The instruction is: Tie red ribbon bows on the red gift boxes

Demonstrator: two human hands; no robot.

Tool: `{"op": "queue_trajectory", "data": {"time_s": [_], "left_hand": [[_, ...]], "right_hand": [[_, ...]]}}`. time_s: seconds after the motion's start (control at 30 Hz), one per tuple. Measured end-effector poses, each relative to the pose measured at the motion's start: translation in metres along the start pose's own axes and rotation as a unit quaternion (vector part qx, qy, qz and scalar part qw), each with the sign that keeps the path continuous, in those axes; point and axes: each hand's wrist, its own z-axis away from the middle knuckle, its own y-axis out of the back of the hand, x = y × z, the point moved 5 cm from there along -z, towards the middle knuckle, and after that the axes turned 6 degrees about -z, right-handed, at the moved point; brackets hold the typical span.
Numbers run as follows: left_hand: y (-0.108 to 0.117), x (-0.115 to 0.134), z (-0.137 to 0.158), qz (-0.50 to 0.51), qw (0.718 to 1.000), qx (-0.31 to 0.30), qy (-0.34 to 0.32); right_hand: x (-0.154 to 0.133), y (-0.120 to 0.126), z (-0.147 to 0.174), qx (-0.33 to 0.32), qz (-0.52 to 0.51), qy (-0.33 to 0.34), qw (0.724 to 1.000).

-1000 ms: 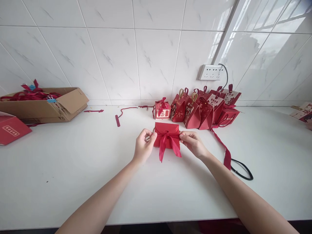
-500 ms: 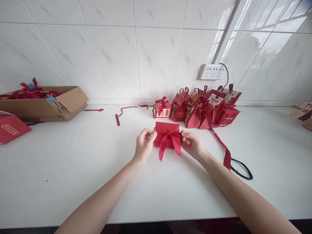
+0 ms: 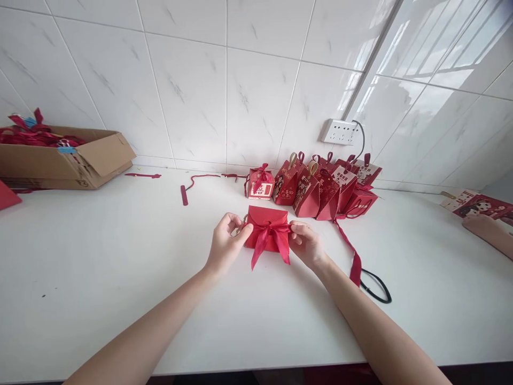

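Red card box [image 3: 266,215] sits on the white table [image 3: 256,321], right between both hands. Left hand [image 3: 227,240] and right hand [image 3: 308,243] each pinch the ribbon [image 3: 260,250] at the sides, though the fingers hide those bits. Far right, someone else's hand [image 3: 481,226] is cut off, can't tell if it's gripping. Carton [image 3: 44,160] on the left's cropped too.
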Motion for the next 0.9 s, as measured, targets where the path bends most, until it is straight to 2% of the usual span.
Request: {"op": "queue_trajectory", "data": {"time_s": [0.13, 0.23, 0.3, 0.4, 0.57, 0.67, 0.9], "left_hand": [[-0.001, 0.016, 0.007, -0.064, 0.996, 0.015, -0.068], [-0.003, 0.024, 0.014, -0.16, 0.977, 0.039, -0.134], [-0.004, 0.024, 0.016, -0.204, 0.968, 0.054, -0.138], [-0.004, 0.023, 0.017, -0.219, 0.963, 0.066, -0.141], [-0.005, 0.027, 0.019, -0.245, 0.935, 0.075, -0.244], [-0.005, 0.027, 0.019, -0.257, 0.921, 0.07, -0.283], [-0.003, 0.027, 0.017, -0.248, 0.919, 0.051, -0.302]], "right_hand": [[0.002, -0.003, 0.003, -0.008, 0.019, 0.003, 1.0], [0.007, -0.009, 0.006, -0.037, 0.027, -0.012, 0.999], [0.009, -0.012, 0.009, -0.058, 0.028, -0.021, 0.998], [0.008, -0.014, 0.013, -0.083, 0.035, -0.012, 0.996], [-0.001, -0.011, 0.017, -0.082, 0.076, 0.066, 0.992], [-0.003, -0.011, 0.018, -0.086, 0.092, 0.083, 0.989], [-0.005, -0.012, 0.019, -0.075, 0.104, 0.085, 0.988]]}}
